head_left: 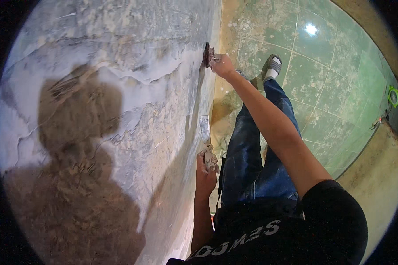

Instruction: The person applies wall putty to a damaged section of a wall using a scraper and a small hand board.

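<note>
Trowel (208,55), dark and seen almost edge-on, stands at the lower edge of the wall (163,119), close to where the wall meets the floor (318,84). Its flat face is turned toward the wall; whether its whole length touches cannot be told from this angle. The right hand (222,66) is closed around its handle, with that arm stretched out over the legs. The left hand (205,176), nearer the body, is gripping a putty knife (206,142) by its handle, which is caked with pale plaster. The knife's metal blade points away from the body, beside the wall's lower edge, and is well apart from the trowel.

Grey and whitish plaster covers the wall in uneven patches, with ragged ridges across a smoother pale band. A large shadow (79,115) of the person's head and body falls on it. Green tiles with pale smears make up the floor, where a light reflects near the far edge. One foot in a white sock and grey sandal (274,62) rests there. A green round object (394,96) is by the floor's right edge.
</note>
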A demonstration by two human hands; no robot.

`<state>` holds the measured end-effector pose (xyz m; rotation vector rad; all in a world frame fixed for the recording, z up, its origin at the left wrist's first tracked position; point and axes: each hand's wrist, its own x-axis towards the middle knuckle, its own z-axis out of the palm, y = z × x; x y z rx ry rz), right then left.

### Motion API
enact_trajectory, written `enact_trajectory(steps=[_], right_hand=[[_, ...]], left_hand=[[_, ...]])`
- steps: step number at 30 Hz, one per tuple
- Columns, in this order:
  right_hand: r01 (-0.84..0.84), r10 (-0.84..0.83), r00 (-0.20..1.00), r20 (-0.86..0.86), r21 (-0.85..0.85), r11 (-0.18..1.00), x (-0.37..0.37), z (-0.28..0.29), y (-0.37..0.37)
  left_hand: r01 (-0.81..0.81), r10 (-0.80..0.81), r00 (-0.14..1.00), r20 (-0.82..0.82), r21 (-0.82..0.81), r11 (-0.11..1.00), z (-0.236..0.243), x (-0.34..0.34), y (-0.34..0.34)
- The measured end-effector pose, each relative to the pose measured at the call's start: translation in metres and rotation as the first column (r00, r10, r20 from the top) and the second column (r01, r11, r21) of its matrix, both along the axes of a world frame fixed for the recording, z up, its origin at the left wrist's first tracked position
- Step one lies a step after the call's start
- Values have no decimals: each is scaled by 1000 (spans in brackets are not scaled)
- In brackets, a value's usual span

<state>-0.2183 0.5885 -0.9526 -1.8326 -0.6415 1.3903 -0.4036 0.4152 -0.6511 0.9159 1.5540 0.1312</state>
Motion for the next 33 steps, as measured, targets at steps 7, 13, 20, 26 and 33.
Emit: enact_trajectory(steps=[7, 13, 20, 26, 33], right_hand=[[-8, 7, 1000, 9, 89, 996, -4, 68, -5], [8, -6, 1000, -17, 96, 995, -14, 153, -10], [38, -31, 998, -46, 169, 985, -22, 245, -22], [-121, 127, 989, -77, 83, 989, -28, 349, -33], [36, -8, 973, -230, 116, 993, -45, 402, -47]], left_hand=[[-85, 87, 996, 28, -60, 995, 59, 10, 7], [-65, 64, 997, 41, 23, 998, 106, -8, -3], [-47, 40, 996, 74, 94, 994, 181, -16, -5], [3, -6, 1000, 19, 184, 983, 228, -38, -24], [82, -100, 994, 42, 301, 950, 264, -59, -34]])
